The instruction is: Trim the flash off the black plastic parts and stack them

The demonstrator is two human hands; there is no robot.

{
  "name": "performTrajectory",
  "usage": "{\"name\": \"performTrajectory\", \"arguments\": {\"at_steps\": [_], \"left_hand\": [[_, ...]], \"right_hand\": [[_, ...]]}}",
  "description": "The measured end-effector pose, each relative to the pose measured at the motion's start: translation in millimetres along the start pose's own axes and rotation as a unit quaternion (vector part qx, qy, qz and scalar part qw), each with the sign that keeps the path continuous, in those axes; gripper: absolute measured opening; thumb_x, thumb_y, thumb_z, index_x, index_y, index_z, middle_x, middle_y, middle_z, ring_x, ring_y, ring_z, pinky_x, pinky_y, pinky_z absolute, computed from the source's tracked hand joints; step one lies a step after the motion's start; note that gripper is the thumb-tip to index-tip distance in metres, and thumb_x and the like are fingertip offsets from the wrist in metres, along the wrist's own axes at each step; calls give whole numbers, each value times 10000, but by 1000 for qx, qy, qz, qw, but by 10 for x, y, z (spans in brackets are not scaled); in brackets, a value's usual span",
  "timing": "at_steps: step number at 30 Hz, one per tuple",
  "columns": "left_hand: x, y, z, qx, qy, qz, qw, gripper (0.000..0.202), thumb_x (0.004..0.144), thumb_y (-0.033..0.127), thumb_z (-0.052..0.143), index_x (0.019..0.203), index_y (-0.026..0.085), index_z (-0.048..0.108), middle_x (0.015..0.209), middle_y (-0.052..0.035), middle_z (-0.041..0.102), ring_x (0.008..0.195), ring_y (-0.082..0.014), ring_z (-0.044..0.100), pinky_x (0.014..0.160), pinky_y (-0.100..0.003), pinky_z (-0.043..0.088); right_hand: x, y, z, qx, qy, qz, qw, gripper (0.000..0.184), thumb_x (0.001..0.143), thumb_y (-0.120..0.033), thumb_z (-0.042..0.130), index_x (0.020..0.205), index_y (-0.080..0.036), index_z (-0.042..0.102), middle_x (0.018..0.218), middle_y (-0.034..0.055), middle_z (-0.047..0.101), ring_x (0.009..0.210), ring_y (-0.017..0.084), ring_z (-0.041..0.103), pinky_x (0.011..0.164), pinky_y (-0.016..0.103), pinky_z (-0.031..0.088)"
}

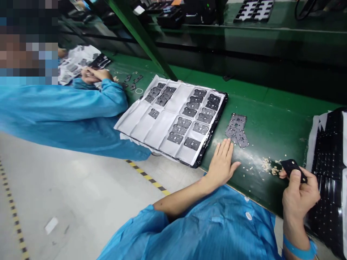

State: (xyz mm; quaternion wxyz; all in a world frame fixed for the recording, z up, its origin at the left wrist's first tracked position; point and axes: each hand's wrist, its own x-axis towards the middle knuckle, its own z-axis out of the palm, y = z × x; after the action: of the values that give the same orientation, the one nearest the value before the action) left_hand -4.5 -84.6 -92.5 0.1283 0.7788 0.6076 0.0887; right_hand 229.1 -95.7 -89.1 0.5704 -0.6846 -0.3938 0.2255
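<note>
My right hand (pixel 300 191) pinches a small flat black plate (pixel 294 169) with light spots on it, over the right part of the green bench. Flat on the bench lies my left hand (pixel 221 164), its fingers stretched out and the thumb apart. Just beyond those fingertips is a small group of dark grey plates (pixel 237 126), some overlapping. Left of them a tray (pixel 162 126) lined with white sheet holds several similar plates in its compartments. Small pale scraps (pixel 268 165) are scattered between my two hands.
A black tray (pixel 329 173) with raised bumps stands at the right edge. On the left, a co-worker in a blue sleeve (pixel 67 108) handles parts at another white-lined tray (pixel 74 65). A green post (pixel 143 39) slants down behind the near tray. Equipment sits on the shelf behind.
</note>
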Motion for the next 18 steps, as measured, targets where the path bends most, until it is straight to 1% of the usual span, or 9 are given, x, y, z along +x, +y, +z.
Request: {"name": "performTrajectory", "arguments": {"at_steps": [1,2,5,8,11,13,14,16,18], "left_hand": [[-3,-30,6,20,-6,-7,1000,752,1123,500,484,1672,-6,394,1778,-272,297,1702,-361,232,1394,-567,264],[-10,-27,27,35,-13,4,999,763,1122,510,487,1672,-10,395,1779,-269,296,1701,-363,234,1396,-555,261],[-37,131,154,41,-22,76,996,818,1118,565,480,1668,-34,387,1780,-270,297,1701,-373,232,1399,-545,244],[-26,344,281,9,-21,135,991,819,1118,568,486,1664,-34,382,1779,-266,310,1706,-376,223,1401,-552,223],[64,413,294,-45,-30,212,976,703,1135,513,480,1645,30,431,1765,-216,389,1701,-311,275,1411,-491,224],[174,335,226,-78,-19,233,969,612,1147,462,466,1627,81,463,1742,-191,447,1691,-274,311,1405,-475,260],[245,264,174,-85,-4,224,971,562,1152,413,456,1620,103,474,1730,-185,468,1686,-267,323,1397,-486,282],[416,94,45,-75,35,177,981,490,1146,291,448,1606,130,491,1708,-186,499,1675,-281,346,1372,-524,321],[608,-65,-94,-39,47,140,988,464,1117,209,493,1574,132,522,1658,-191,553,1635,-314,409,1334,-546,357]], "right_hand": [[-4,-4,10,-1,-12,7,1000,514,976,-630,750,1125,-139,723,724,38,754,615,211,738,701,356,610],[-11,-7,17,-2,-22,13,1000,523,973,-639,749,1125,-139,723,723,38,756,617,211,743,704,354,609],[-32,-15,2,-6,-44,27,999,525,971,-647,748,1117,-144,728,729,40,766,623,214,749,707,351,603],[-37,-25,-54,0,-65,27,998,510,970,-639,752,1108,-149,729,736,39,766,621,219,742,697,356,591],[-17,-46,-106,-1,-71,19,997,492,972,-628,756,1094,-152,725,731,37,761,610,217,730,683,355,579],[-5,-59,-117,-2,-68,17,998,479,973,-622,757,1086,-158,721,726,33,760,604,214,725,679,355,576],[-3,-61,-113,-2,-68,18,998,473,974,-619,756,1086,-161,721,724,33,761,606,216,727,684,358,578],[-12,-55,-83,3,-73,23,997,468,977,-619,751,1086,-165,721,718,33,761,613,221,733,702,370,586],[-33,-39,-32,16,-84,33,996,468,976,-620,752,1083,-166,722,717,35,766,617,224,740,719,379,593]]}}
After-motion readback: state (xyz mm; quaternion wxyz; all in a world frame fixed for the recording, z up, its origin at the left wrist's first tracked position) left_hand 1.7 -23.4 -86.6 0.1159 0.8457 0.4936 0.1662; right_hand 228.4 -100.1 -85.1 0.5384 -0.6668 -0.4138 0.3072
